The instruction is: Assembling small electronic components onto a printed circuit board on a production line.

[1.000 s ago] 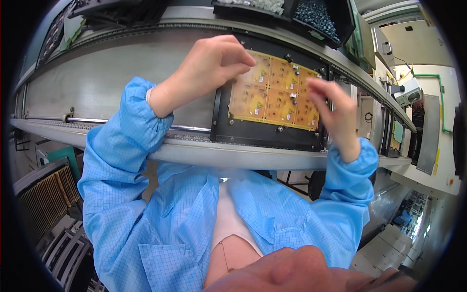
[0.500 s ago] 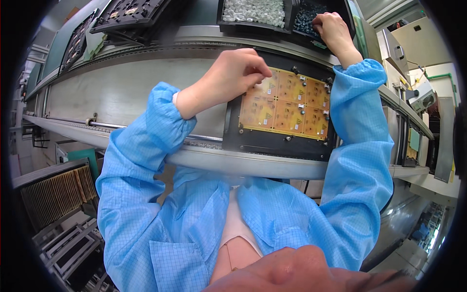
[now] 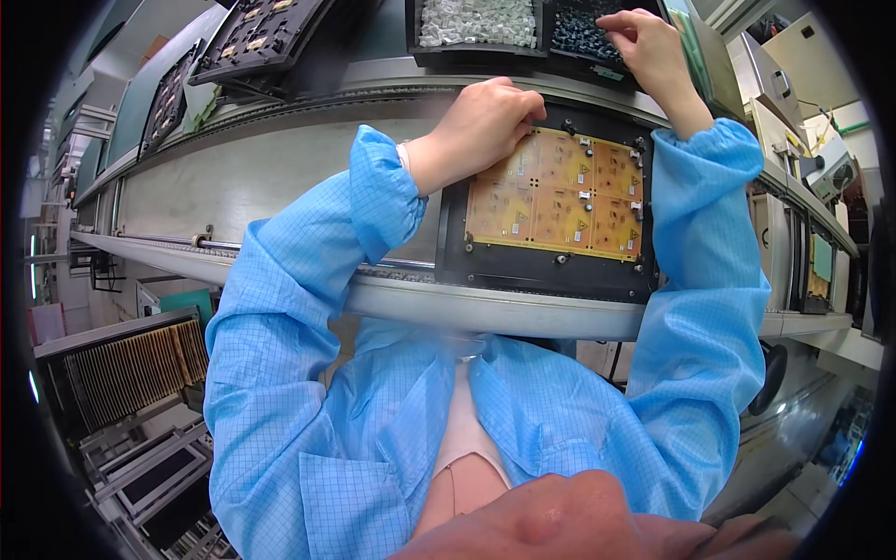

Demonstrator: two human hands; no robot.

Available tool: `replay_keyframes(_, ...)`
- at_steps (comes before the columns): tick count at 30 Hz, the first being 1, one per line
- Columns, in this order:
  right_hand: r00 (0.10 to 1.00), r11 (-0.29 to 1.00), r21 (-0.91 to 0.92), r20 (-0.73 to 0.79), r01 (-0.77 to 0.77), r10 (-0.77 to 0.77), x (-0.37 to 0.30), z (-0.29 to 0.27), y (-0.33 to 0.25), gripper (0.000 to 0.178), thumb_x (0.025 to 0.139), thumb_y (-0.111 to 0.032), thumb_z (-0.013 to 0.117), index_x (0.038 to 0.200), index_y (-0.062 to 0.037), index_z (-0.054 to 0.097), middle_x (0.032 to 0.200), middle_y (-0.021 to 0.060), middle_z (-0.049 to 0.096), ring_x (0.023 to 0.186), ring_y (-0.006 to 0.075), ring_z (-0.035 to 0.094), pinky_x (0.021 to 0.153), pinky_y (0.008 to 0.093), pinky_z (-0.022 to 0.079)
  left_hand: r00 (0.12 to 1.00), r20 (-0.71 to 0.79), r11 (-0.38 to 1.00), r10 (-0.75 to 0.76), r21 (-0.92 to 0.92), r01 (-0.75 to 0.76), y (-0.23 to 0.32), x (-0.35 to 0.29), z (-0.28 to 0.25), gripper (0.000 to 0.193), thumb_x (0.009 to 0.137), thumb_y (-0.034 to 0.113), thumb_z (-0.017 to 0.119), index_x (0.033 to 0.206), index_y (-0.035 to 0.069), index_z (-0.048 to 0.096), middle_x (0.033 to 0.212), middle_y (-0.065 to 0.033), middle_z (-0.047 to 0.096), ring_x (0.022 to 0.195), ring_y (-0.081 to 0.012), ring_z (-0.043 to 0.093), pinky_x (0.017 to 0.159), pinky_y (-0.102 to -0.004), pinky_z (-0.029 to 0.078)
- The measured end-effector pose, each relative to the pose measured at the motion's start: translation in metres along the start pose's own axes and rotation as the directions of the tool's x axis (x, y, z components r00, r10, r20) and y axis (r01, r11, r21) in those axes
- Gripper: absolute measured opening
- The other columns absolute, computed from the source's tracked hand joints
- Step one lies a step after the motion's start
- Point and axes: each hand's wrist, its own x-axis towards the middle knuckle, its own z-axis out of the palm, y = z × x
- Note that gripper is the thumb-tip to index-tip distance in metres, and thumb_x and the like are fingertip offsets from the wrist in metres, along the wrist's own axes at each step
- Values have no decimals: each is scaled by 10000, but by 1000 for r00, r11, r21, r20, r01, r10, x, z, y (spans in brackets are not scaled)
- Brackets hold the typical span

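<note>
Brown and full of thin slots, a rack point(image 3: 131, 373) stands at eight o'clock from the yellow board point(image 3: 551, 191). At ten o'clock, a black tray point(image 3: 257, 47) tips up. A smooth metal plate point(image 3: 271, 177) lies at nine o'clock.

Next comes the left hand point(image 3: 476, 131), bent over the board's ten o'clock corner and hiding it. Its fingers are curled in; I can't tell if they hold anything. Past it, at eleven o'clock, a bin point(image 3: 471, 54) is heaped with white bits point(image 3: 478, 23).

The board lies flat in a black frame point(image 3: 523, 271), with a few little parts on it. Dark blue bits point(image 3: 574, 35) sit at twelve o'clock. The right hand point(image 3: 649, 51) leans over them from one o'clock, away from the left hand. Its thumb and finger are close, but I can't tell if they pinch a bit.

The blue right sleeve point(image 3: 705, 215) is in the way at three o'clock, with a pale machine point(image 3: 831, 173) beyond.
</note>
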Motion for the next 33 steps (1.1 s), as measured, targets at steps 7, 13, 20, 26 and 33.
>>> replay_keyframes(7,982,968,218,166,-122,87,-33,-17,-7,200,951,-119,701,1116,-15,747,948,73,760,856,133,714,785,247,559,997,49,995,57,73,-60,0,4,1,141,787,64,717,927,62,703,898,-77,737,940,-287,664,823,-403,548)
replay_keyframes(13,914,821,443,341,-361,219,-62,-26,-38,196,974,-143,692,1086,11,744,868,21,721,747,59,638,692,204,532,997,81,996,-6,85,-1,0,5,6,104,843,128,701,934,98,743,954,-87,651,960,-299,654,833,-401,549)
replay_keyframes(20,845,624,591,476,-511,242,-96,-37,-28,225,972,-123,695,1151,10,726,947,49,729,813,72,656,744,209,535,976,-215,984,20,176,19,-20,27,-14,17,803,102,716,815,94,723,919,-86,628,984,-279,630,837,-410,531)
replay_keyframes(26,747,399,635,605,-662,277,-111,-36,-25,258,991,-101,666,1216,23,684,1024,76,721,903,105,683,843,245,573,992,-120,707,42,705,55,-61,66,-34,112,814,180,677,796,115,767,859,-110,724,914,-268,676,827,-419,494)
replay_keyframes(33,642,112,638,720,-762,265,-121,-34,-27,251,981,-81,676,1206,29,669,1050,97,711,923,145,691,845,279,588,996,-87,799,-19,597,68,-63,82,-13,88,792,129,654,777,121,740,869,-98,720,912,-281,672,817,-424,497)
